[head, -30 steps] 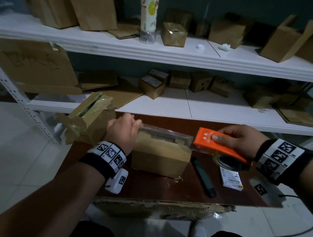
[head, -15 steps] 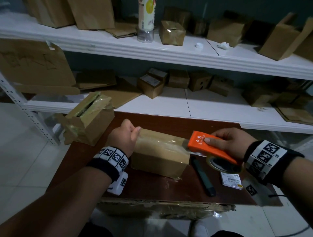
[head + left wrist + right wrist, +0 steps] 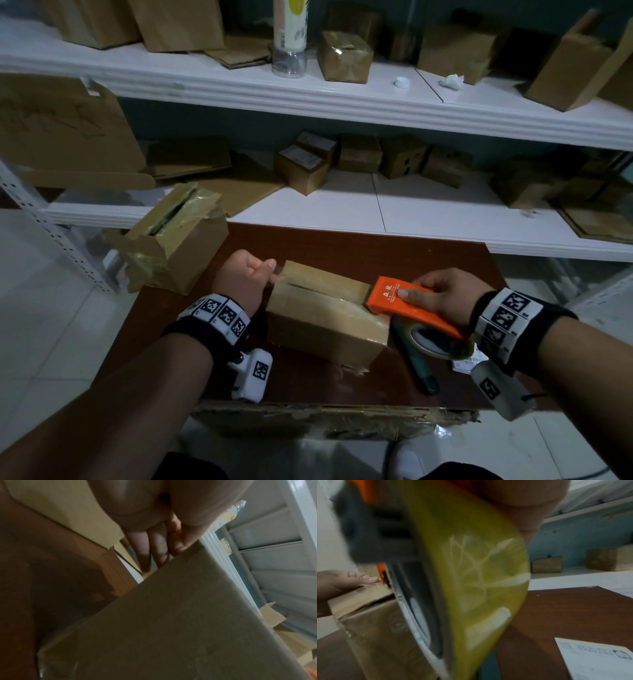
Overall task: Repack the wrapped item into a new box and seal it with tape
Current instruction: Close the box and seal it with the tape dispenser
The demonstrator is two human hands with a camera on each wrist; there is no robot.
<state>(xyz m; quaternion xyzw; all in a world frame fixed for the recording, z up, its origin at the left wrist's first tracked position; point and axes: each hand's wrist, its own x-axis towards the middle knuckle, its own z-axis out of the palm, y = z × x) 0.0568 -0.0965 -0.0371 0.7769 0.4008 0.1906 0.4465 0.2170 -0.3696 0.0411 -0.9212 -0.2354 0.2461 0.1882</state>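
One brown cardboard box [image 3: 325,318] mid brown wooden table [image 3: 404,260], long axis left-right, flaps up. Left hand [image 3: 245,279] fingers curled on its left end; right hand [image 3: 445,294] grips one orange tape dispenser [image 3: 407,305] at its right end

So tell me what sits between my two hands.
Head view: the box fills the stretch between left hand and right hand, which holds the tape dispenser.

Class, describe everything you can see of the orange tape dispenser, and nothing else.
The tape dispenser has an orange plastic body with printed characters on top and carries a yellowish roll of clear tape underneath. The right hand grips it from above. It tilts down to the left, its front end on the right top edge of the cardboard box.
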